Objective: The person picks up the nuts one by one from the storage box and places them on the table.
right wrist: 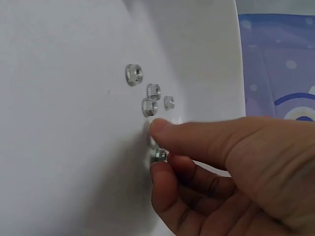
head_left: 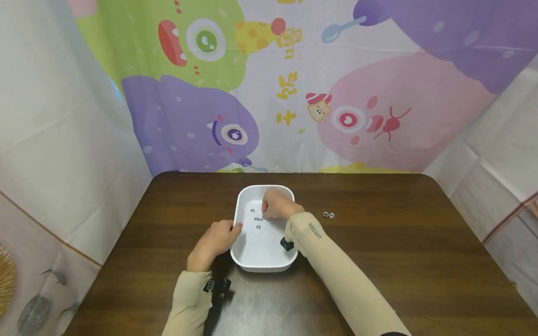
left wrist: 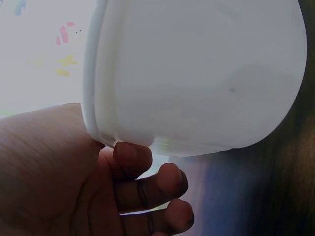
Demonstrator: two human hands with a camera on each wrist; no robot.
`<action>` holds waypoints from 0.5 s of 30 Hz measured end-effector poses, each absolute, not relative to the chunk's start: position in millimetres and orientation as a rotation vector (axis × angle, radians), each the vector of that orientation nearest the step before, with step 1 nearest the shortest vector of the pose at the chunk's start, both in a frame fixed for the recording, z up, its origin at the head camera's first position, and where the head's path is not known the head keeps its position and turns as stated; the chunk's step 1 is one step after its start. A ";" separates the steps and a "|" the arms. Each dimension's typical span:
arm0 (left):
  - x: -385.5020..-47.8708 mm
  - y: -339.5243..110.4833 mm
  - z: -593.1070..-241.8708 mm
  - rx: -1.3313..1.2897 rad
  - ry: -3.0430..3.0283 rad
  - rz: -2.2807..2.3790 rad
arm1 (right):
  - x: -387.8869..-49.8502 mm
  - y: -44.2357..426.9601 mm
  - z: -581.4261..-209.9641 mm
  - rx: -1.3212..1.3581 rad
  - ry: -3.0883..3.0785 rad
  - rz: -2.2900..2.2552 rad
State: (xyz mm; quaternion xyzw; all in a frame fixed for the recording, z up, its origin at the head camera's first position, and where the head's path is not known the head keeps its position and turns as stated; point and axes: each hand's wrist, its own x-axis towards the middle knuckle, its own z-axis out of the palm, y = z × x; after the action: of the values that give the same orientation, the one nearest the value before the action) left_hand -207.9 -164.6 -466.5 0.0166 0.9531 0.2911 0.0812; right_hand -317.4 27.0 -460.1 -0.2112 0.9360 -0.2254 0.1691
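Note:
A white tray [head_left: 262, 269] stands on the table, its long sides running away from me. My left hand [head_left: 216, 240] grips its left rim, thumb over the edge; in the left wrist view, the fingers of this hand [left wrist: 113, 182] curl beneath the rim. Inside the tray, my right hand [head_left: 279, 205] reaches down with bent fingers. The right wrist view shows my right hand [right wrist: 216, 172] with thumb and fingers around a small metal nut [right wrist: 161, 155], partly hidden. Several other nuts lie close by on the tray floor, among them a larger-looking one [right wrist: 134, 74].
Two metal nuts [head_left: 329, 215] lie side by side on the brown table [head_left: 378, 242], right of the tray. Behind the table hangs a cartoon-printed curtain [head_left: 290, 140], with pale cloths at both sides.

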 end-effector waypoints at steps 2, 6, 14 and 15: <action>-208.0 -163.9 -466.6 0.053 2.849 0.867 | -316.4 27.5 -457.2 -0.595 2.662 -0.635; -208.6 -163.8 -467.1 0.052 2.853 0.865 | -316.0 28.2 -448.7 -0.600 2.681 -0.611; -209.1 -164.8 -467.3 0.047 2.846 0.869 | -315.0 36.5 -428.8 -0.650 2.685 -0.631; -208.8 -164.8 -467.4 0.042 2.843 0.870 | -314.6 38.4 -426.8 -0.651 2.689 -0.633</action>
State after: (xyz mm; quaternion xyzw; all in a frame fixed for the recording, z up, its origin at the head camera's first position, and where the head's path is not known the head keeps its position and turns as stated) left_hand -208.8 -164.8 -467.4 0.0140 0.9528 0.2915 0.0840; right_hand -314.6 38.4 -426.8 -0.2268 0.9365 -0.2206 0.1510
